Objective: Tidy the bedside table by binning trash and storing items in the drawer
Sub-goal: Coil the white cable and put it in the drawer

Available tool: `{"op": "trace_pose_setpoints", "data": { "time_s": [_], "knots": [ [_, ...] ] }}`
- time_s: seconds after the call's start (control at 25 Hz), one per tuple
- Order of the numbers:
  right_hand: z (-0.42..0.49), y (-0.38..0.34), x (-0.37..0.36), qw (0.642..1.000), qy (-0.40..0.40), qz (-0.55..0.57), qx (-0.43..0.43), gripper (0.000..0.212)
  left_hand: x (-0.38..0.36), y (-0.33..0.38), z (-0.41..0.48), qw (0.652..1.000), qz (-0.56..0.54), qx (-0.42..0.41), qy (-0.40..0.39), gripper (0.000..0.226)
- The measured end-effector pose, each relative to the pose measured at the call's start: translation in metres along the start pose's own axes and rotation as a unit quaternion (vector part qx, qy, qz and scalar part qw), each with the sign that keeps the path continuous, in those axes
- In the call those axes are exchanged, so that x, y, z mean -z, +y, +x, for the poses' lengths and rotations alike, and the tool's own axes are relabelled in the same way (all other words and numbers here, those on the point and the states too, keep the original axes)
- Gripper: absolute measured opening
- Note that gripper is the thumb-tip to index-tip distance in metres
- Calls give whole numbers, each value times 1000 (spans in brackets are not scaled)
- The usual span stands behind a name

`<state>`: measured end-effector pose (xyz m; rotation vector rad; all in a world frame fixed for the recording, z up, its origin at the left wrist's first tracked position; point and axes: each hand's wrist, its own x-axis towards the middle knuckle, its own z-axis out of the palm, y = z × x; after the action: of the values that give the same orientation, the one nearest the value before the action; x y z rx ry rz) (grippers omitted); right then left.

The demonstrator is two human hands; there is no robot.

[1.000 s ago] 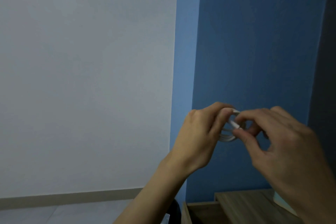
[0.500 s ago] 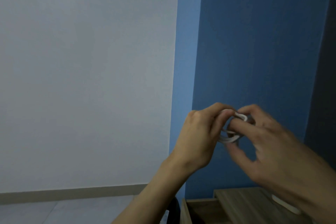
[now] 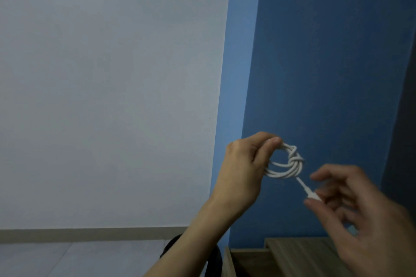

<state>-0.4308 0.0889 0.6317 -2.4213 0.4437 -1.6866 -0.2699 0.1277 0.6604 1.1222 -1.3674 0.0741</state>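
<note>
A white cable (image 3: 284, 165) is wound into a small coil with a knot on its right side. My left hand (image 3: 242, 172) pinches the coil's upper left between thumb and fingers, held up in front of the blue wall. My right hand (image 3: 358, 211) sits lower right and grips the cable's white plug end (image 3: 311, 194), which stretches down from the coil. The wooden bedside table (image 3: 299, 254) shows at the bottom edge, under my right hand, and an open drawer (image 3: 227, 261) juts out at its left.
A white wall fills the left half and a blue wall the right. A dark round object (image 3: 216, 258), perhaps a bin, sits on the floor left of the drawer, mostly hidden by my left forearm.
My right hand has pulled away from the coil down and to the right, drawing the plug end out. The knot on the coil is now plain to see. My left hand stays put.
</note>
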Motion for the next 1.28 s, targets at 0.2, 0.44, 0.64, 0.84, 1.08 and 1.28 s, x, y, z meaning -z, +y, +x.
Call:
{"op": "trace_pose_setpoints", "data": {
  "time_s": [0.2, 0.44, 0.64, 0.84, 1.08, 1.28],
  "knots": [
    [6, -10, -2, 987, 44, 142, -59, 27, -9, 0, -1, 1000, -19, 5, 14, 26],
    [30, -4, -4, 918, -66, 323, -218, 72, -12, 7, -4, 998, -42, -38, -14, 25],
    [36, -5, 2, 938, -76, 294, -167, 69, 0, 11, -9, 988, -119, -5, -94, 21],
    [36, 5, 1, 941, -42, 285, -176, 75, 27, 1, -30, 962, -194, 51, -186, 26],
    [33, 7, -5, 952, -31, 257, -162, 70, 30, 5, -32, 979, -126, -9, -160, 17],
    [26, 7, -9, 959, -20, 248, -136, 70, 16, 8, -25, 999, -16, -32, -28, 19]
  ]
}}
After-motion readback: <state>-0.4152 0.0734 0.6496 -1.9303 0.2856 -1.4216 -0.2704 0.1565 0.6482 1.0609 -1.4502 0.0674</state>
